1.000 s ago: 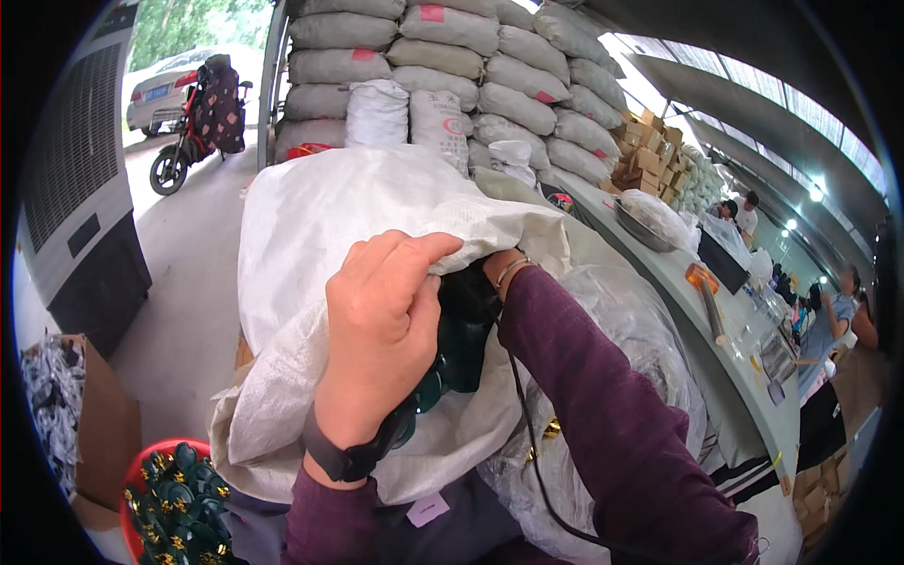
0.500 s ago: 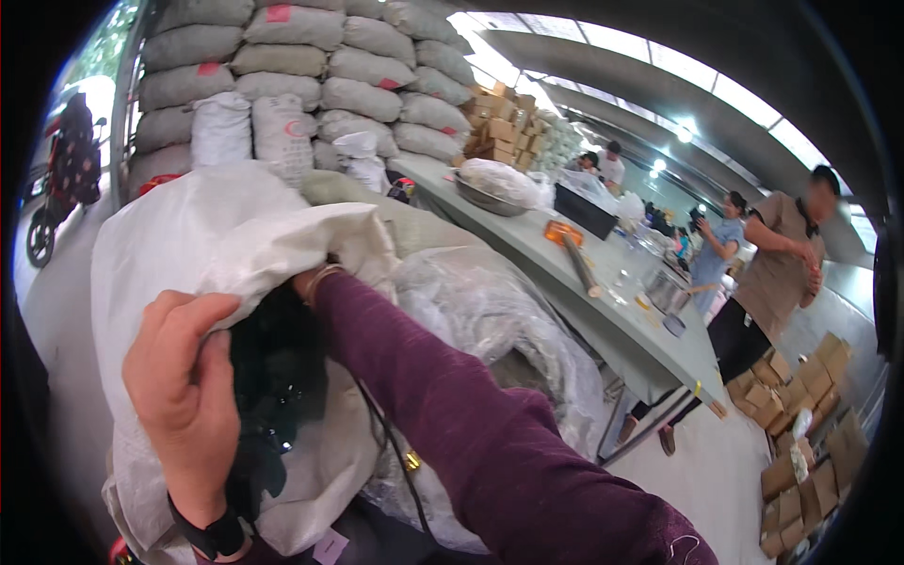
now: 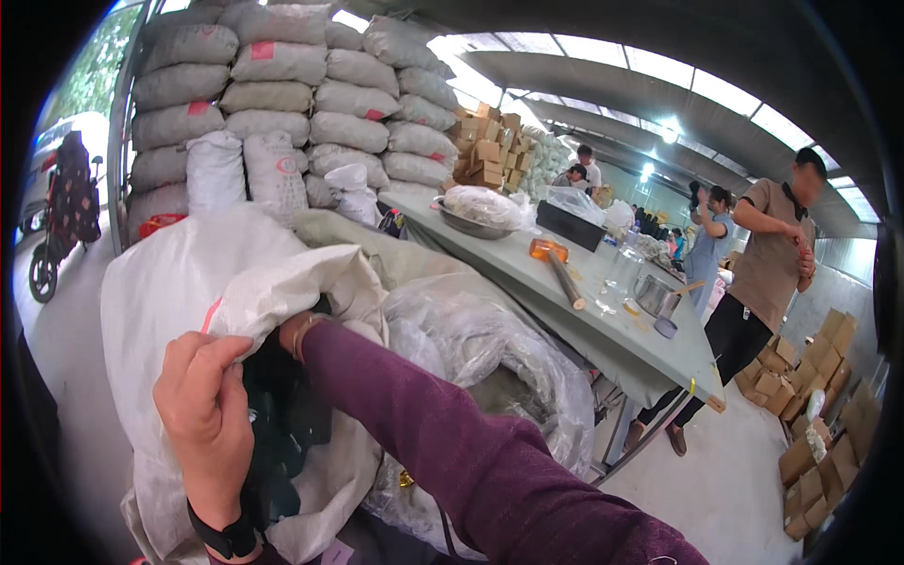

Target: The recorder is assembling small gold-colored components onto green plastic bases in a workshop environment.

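Observation:
My left hand (image 3: 202,405), a dark band at its wrist, pinches the rim of a white woven sack (image 3: 160,301) and holds its mouth up. Inside lie dark green, glossy pieces (image 3: 292,447) whose kind I cannot make out. My right arm, in a purple sleeve, reaches across into the opening. Of my right hand (image 3: 288,336) only the part near the wrist shows, with a bracelet; its fingers are hidden in the sack. Against the sack's right side stands another bag lined with clear plastic (image 3: 480,330).
A long grey table (image 3: 527,273) runs off to the right, bearing a mallet (image 3: 563,273), a metal pot (image 3: 656,296), a basin (image 3: 476,218) and a black box (image 3: 571,224). Stacked full sacks (image 3: 353,104) rise behind. A co-worker (image 3: 767,250) stands past the table, near cardboard boxes (image 3: 829,367).
My left hand has shifted slightly right and down, its fingers now closed on the sack's rim. The opening has narrowed a little. My right arm stays inside, slightly lower. The view has tilted.

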`<state>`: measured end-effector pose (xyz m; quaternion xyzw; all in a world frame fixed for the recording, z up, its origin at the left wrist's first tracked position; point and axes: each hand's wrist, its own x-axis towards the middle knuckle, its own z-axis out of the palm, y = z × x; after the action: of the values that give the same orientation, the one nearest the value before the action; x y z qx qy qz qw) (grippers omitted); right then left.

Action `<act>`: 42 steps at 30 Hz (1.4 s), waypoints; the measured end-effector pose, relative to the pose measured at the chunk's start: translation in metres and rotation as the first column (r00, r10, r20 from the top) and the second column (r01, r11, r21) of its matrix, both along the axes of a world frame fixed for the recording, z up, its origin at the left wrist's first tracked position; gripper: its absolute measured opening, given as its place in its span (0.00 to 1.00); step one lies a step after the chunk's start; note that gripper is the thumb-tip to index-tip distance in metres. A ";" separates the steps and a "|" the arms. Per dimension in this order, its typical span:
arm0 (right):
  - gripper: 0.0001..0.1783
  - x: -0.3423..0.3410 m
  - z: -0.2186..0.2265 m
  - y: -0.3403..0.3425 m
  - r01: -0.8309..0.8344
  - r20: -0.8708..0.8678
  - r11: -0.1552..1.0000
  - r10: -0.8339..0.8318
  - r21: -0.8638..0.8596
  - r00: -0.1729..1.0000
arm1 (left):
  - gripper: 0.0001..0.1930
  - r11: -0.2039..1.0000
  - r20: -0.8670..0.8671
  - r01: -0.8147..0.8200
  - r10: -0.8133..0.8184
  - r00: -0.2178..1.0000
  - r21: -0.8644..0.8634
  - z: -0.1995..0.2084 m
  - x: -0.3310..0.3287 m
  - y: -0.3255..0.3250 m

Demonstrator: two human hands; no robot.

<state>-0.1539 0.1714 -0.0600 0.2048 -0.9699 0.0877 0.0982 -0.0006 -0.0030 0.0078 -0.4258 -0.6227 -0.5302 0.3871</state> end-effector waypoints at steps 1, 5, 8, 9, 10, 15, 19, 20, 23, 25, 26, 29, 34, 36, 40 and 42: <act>0.21 -0.001 0.000 0.000 -0.018 0.018 1.000 0.018 -0.017 1.000 | 0.14 1.000 0.014 -0.006 0.006 1.000 -0.008 0.000 -0.002 -0.001; 0.21 -0.002 0.006 0.001 -0.072 0.063 0.995 0.076 -0.062 0.995 | 0.14 1.000 -0.003 -0.014 0.014 1.000 0.004 -0.001 -0.004 -0.003; 0.20 0.007 0.002 0.009 -0.052 0.040 0.997 0.055 -0.054 0.998 | 0.13 1.000 0.005 0.005 -0.005 1.000 0.000 0.005 0.001 0.007; 0.20 0.005 0.003 0.008 -0.048 0.024 0.997 0.049 -0.054 0.998 | 0.12 0.999 0.019 0.000 0.001 1.000 -0.032 0.003 0.002 0.005; 0.20 0.007 0.007 0.013 -0.042 0.005 0.998 0.042 -0.052 0.999 | 0.12 1.000 -0.004 0.018 -0.018 1.000 -0.022 0.003 0.003 0.005; 0.20 0.027 0.006 0.011 -0.020 -0.092 0.999 0.017 -0.031 0.996 | 0.13 0.999 -0.028 -0.021 0.020 0.999 -0.032 0.002 0.009 0.009; 0.20 0.107 0.043 -0.021 0.097 -0.067 0.928 -0.078 0.360 0.995 | 0.13 1.000 -0.007 0.014 -0.014 1.000 -0.020 -0.008 -0.001 0.002; 0.20 0.141 0.060 -0.026 0.131 -0.029 0.928 -0.129 0.349 0.991 | 0.14 0.999 0.016 0.021 -0.020 1.000 -0.031 -0.008 -0.001 0.000; 0.26 0.194 0.061 -0.010 0.098 0.058 0.959 -0.118 0.267 0.991 | 0.15 0.999 0.006 0.036 -0.035 0.999 -0.030 -0.008 -0.002 0.006; 0.24 0.231 0.065 0.003 0.091 0.001 0.977 -0.093 0.191 0.996 | 0.15 0.999 -0.023 0.032 -0.032 0.999 -0.024 -0.007 -0.001 0.005; 0.23 0.245 0.062 0.015 0.092 -0.026 0.985 -0.089 0.149 0.996 | 0.15 0.999 -0.026 0.034 -0.034 0.999 -0.023 -0.007 0.000 0.007; 0.21 0.299 0.057 0.042 0.222 -0.099 0.973 -0.228 -0.066 0.969 | 0.15 0.999 -0.016 0.037 -0.038 0.999 -0.026 -0.005 0.003 0.009; 0.11 0.352 0.018 0.081 0.389 -0.283 0.818 -0.528 -0.424 0.801 | 0.15 0.999 -0.015 0.032 -0.032 0.999 -0.016 -0.007 0.004 0.006; 0.11 0.366 -0.004 0.100 0.440 -0.289 0.773 -0.597 -0.457 0.748 | 0.15 0.999 0.027 0.021 -0.019 0.999 -0.040 -0.007 0.004 0.003; 0.10 0.380 -0.068 0.135 0.633 -0.128 0.571 -0.787 -0.523 0.604 | 0.16 0.999 -0.009 0.042 -0.042 0.999 -0.021 -0.005 0.005 0.010; 0.10 0.380 -0.095 0.143 0.670 -0.025 0.515 -0.802 -0.535 0.597 | 0.16 0.999 0.019 0.025 -0.024 1.000 -0.046 -0.005 0.006 0.009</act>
<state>0.2265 0.3141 -0.1552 -0.2509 -0.8868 0.2420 0.3034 0.0054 0.0057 0.0029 -0.4371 -0.6332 -0.5242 0.3648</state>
